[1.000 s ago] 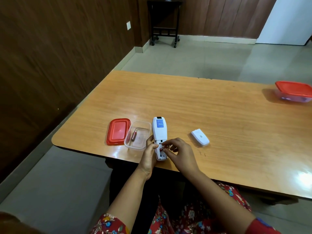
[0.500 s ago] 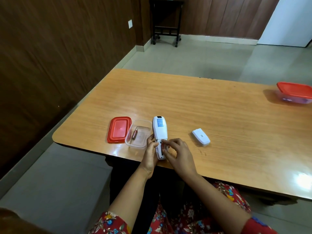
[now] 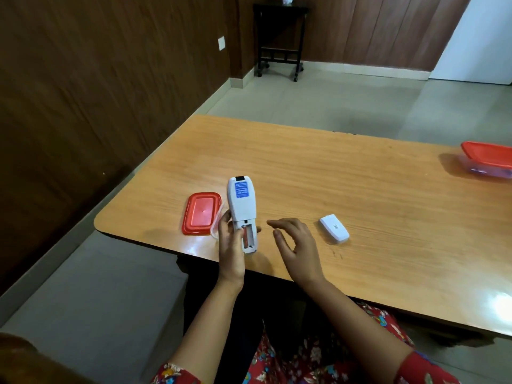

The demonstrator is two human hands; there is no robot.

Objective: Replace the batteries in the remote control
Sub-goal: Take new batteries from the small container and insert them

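My left hand (image 3: 230,243) holds the white remote control (image 3: 241,206) upright and back side up above the table's near edge. Its battery compartment is uncovered, and one red battery (image 3: 245,236) sits in the left slot; the right slot looks empty. My right hand (image 3: 293,243) hovers just to the right of the remote, fingers spread, holding nothing. The white battery cover (image 3: 333,228) lies on the table further right. A small clear container (image 3: 214,230) is mostly hidden behind my left hand and the remote.
A red lid (image 3: 201,212) lies left of the remote on the wooden table (image 3: 332,178). A second red-lidded container (image 3: 487,159) stands at the far right edge. A dark wall runs along the left; a black stand (image 3: 279,37) is at the back.
My right hand has come off the battery compartment and moved right, fingers spread. My left hand has lifted and tilted the remote, which now covers the clear container.
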